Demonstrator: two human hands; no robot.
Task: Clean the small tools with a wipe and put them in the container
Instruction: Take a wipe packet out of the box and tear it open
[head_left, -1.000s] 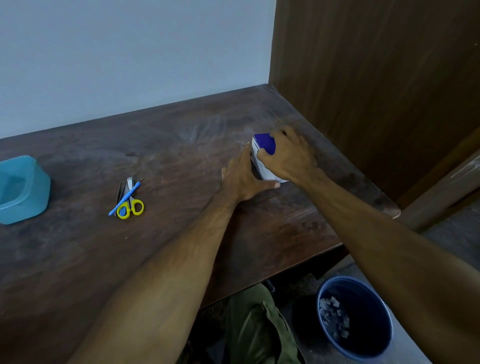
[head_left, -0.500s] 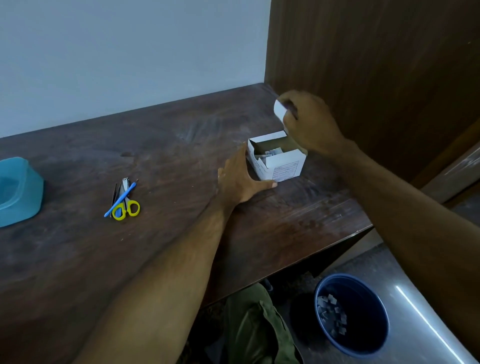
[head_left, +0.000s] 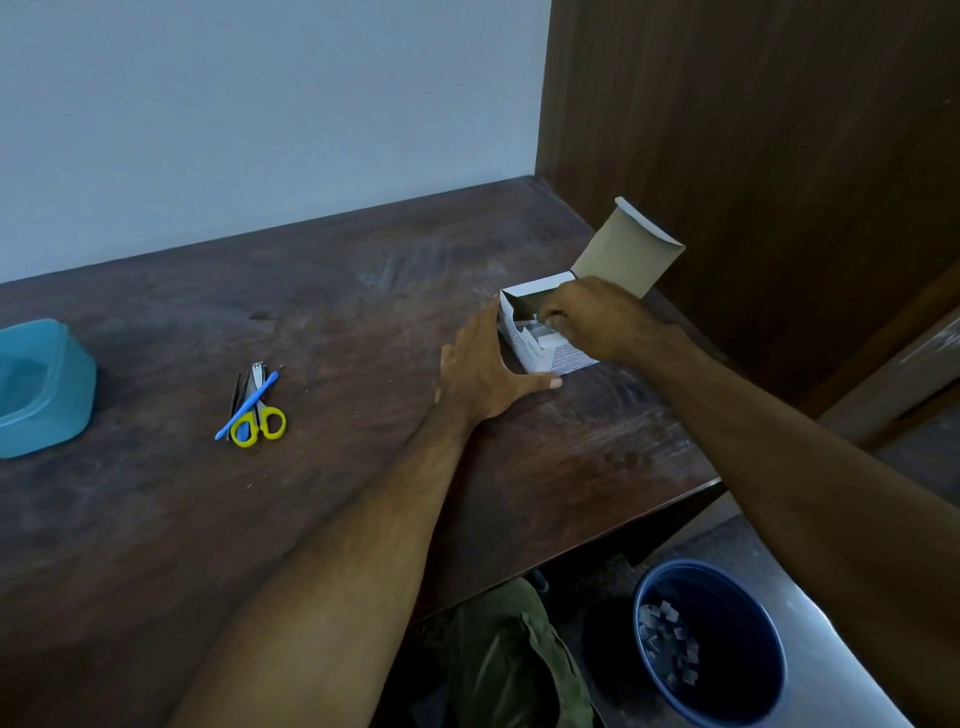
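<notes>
The left hand (head_left: 485, 371) lies flat on the wooden table (head_left: 363, 322), its straight fingers pressed against the left side of a small white box (head_left: 540, 353) and the thumb stretched along the box's front corner. The lid (head_left: 621, 254) of the box stands open and upright behind it. The right hand (head_left: 597, 317) reaches into the box from above with fingers curled; I cannot tell if they already hold a wipe. The small tools (head_left: 254, 402), among them scissors with yellow handles and a blue stick, lie in 1 bundle on the table, well apart from the box. The blue container (head_left: 49, 387) stands at the left edge. A dark blue bin (head_left: 709, 642) is on the floor.
</notes>
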